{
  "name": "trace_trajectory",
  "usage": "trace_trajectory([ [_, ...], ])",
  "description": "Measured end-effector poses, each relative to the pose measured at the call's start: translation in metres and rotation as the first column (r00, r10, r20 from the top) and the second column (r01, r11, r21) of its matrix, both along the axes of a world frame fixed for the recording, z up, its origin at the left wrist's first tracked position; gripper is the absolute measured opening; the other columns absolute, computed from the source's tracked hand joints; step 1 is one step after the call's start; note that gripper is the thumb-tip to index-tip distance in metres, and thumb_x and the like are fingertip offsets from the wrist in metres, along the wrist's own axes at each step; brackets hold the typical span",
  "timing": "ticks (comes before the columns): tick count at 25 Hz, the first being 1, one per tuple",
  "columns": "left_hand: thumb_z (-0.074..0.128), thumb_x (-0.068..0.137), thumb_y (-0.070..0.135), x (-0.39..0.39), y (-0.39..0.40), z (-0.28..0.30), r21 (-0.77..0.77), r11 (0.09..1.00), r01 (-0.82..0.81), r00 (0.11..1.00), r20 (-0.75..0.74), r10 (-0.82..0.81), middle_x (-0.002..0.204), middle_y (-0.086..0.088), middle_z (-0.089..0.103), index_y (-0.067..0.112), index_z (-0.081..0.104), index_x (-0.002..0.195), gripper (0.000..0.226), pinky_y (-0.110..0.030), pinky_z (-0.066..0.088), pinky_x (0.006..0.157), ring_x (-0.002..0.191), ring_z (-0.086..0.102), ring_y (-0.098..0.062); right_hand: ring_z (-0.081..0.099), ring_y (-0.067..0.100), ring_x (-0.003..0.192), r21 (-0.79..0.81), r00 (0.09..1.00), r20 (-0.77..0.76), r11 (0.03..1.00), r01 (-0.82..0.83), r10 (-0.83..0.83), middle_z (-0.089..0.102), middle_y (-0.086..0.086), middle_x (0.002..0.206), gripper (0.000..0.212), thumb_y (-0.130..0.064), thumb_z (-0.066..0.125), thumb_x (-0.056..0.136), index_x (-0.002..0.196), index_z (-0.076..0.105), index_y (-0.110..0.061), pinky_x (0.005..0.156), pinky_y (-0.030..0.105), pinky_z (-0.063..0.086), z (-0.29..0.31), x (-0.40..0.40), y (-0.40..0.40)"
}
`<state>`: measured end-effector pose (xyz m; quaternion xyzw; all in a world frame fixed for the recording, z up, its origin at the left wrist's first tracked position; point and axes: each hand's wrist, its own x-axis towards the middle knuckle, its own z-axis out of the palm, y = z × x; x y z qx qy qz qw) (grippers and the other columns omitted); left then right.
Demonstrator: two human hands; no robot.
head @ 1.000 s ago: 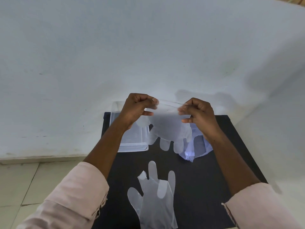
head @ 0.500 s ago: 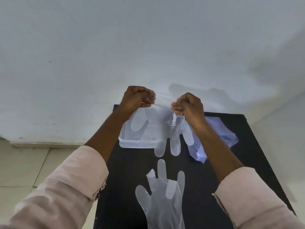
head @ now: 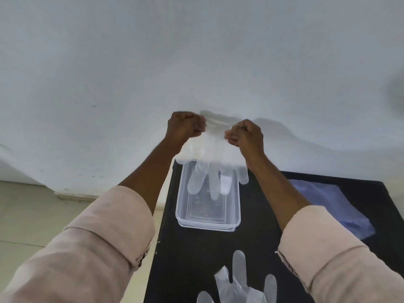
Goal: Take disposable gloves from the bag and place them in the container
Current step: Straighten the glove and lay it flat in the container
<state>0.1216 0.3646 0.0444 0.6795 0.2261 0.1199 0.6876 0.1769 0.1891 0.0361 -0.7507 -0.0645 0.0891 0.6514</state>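
Note:
A clear disposable glove (head: 213, 158) hangs fingers-down between my two hands, held by its cuff. My left hand (head: 185, 126) pinches the cuff's left corner and my right hand (head: 246, 134) pinches the right corner. The glove's fingers dangle over the far end of a clear plastic container (head: 208, 223) that sits on a black table (head: 185, 259). Whether the fingertips touch the container's floor I cannot tell. Another clear glove (head: 239, 285) lies flat on the table near me. A bluish plastic bag (head: 332, 206) lies to the right of the container.
A white wall (head: 196, 51) rises straight behind the table. Pale floor tiles (head: 28, 215) lie to the left, below the table's left edge. My pink sleeves fill the lower corners of the view.
Both hands have carried the hanging glove leftward and away from me, from beside the bag to over the container. The view has shifted, so the container now sits centred below the hands.

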Motion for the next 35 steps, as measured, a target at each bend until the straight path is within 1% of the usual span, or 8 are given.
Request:
trace_trajectory([
  [8, 0.063, 0.087, 0.011, -0.037, -0.013, -0.001, 0.132, 0.991, 0.011, 0.952, 0.300, -0.051, 0.083, -0.017, 0.073, 0.012, 0.075, 0.079, 0.014, -0.032, 0.058, 0.076, 0.080, 0.070, -0.023, 0.070, 0.035, 0.090, 0.317, 0.981, 0.190, 0.944, -0.091, 0.031, 0.066, 0.005, 0.076, 0.018, 0.000, 0.054, 0.091, 0.077, 0.054, -0.012, 0.078, 0.037, 0.055, -0.006, -0.033, -0.016],
  [13, 0.072, 0.082, 0.015, -0.078, -0.029, -0.086, 0.143, 0.989, 0.035, 0.995, 0.092, -0.048, 0.078, -0.011, 0.075, 0.016, 0.077, 0.078, 0.007, -0.041, 0.058, 0.080, 0.075, 0.069, -0.017, 0.065, 0.008, 0.081, -0.034, 0.966, 0.202, 0.987, -0.155, 0.158, 0.072, 0.010, 0.089, 0.010, -0.014, 0.058, 0.091, 0.084, 0.065, -0.013, 0.074, 0.022, 0.047, -0.092, -0.070, -0.049],
  [15, 0.071, 0.086, 0.015, -0.089, -0.034, -0.110, 0.272, 0.958, 0.089, 0.996, -0.008, -0.091, 0.078, 0.001, 0.076, 0.015, 0.078, 0.082, 0.008, -0.025, 0.057, 0.076, 0.072, 0.070, -0.004, 0.068, 0.009, 0.091, -0.207, 0.950, 0.210, 0.960, -0.186, 0.230, 0.073, 0.007, 0.095, 0.015, -0.015, 0.058, 0.092, 0.093, 0.068, -0.005, 0.083, 0.019, 0.051, -0.115, -0.079, -0.059],
  [20, 0.067, 0.090, 0.024, -0.102, -0.041, -0.131, 0.466, 0.852, 0.238, 0.971, -0.128, -0.202, 0.083, 0.014, 0.070, 0.016, 0.076, 0.090, 0.013, -0.002, 0.046, 0.072, 0.080, 0.065, 0.012, 0.062, 0.009, 0.093, -0.524, 0.916, 0.155, 0.817, -0.241, 0.370, 0.072, 0.007, 0.108, 0.014, -0.014, 0.057, 0.094, 0.102, 0.067, -0.007, 0.081, 0.000, 0.038, -0.127, -0.087, -0.065],
  [25, 0.064, 0.092, 0.021, -0.102, -0.046, -0.132, 0.548, 0.777, 0.311, 0.950, -0.204, -0.237, 0.094, -0.002, 0.076, 0.010, 0.076, 0.095, 0.017, 0.000, 0.042, 0.077, 0.078, 0.064, 0.007, 0.062, 0.017, 0.084, -0.750, 0.835, 0.120, 0.600, -0.279, 0.538, 0.069, 0.008, 0.102, 0.018, -0.021, 0.047, 0.098, 0.098, 0.062, -0.011, 0.075, 0.015, 0.045, -0.119, -0.088, -0.059],
  [29, 0.054, 0.097, 0.026, -0.106, -0.050, -0.128, 0.636, 0.540, 0.550, 0.834, -0.449, -0.321, 0.116, -0.006, 0.072, 0.013, 0.070, 0.112, 0.026, -0.025, 0.045, 0.098, 0.100, 0.066, -0.019, 0.064, 0.022, 0.093, -0.879, 0.713, -0.018, 0.328, -0.345, 0.701, 0.067, 0.011, 0.112, 0.024, -0.023, 0.047, 0.099, 0.116, 0.058, -0.011, 0.091, 0.030, 0.052, -0.111, -0.092, -0.049],
  [33, 0.046, 0.099, 0.034, -0.107, -0.052, -0.132, 0.631, 0.002, 0.775, 0.601, -0.736, -0.311, 0.139, -0.003, 0.059, 0.025, 0.054, 0.134, 0.037, -0.046, 0.016, 0.121, 0.135, 0.047, -0.024, 0.058, 0.028, 0.110, -0.932, 0.551, -0.254, -0.049, -0.360, 0.795, 0.064, 0.012, 0.121, 0.034, -0.012, 0.054, 0.093, 0.127, 0.054, -0.012, 0.108, 0.042, 0.037, -0.107, -0.085, -0.045],
  [35, 0.045, 0.100, 0.037, -0.106, -0.049, -0.132, 0.572, -0.163, 0.804, 0.523, -0.810, -0.266, 0.152, -0.002, 0.046, 0.028, 0.038, 0.147, 0.048, -0.055, -0.001, 0.120, 0.148, 0.026, -0.028, 0.046, 0.032, 0.130, -0.920, 0.462, -0.367, -0.241, -0.309, 0.807, 0.059, 0.011, 0.133, 0.045, -0.013, 0.055, 0.092, 0.137, 0.048, -0.017, 0.118, 0.052, 0.015, -0.106, -0.080, -0.044],
])
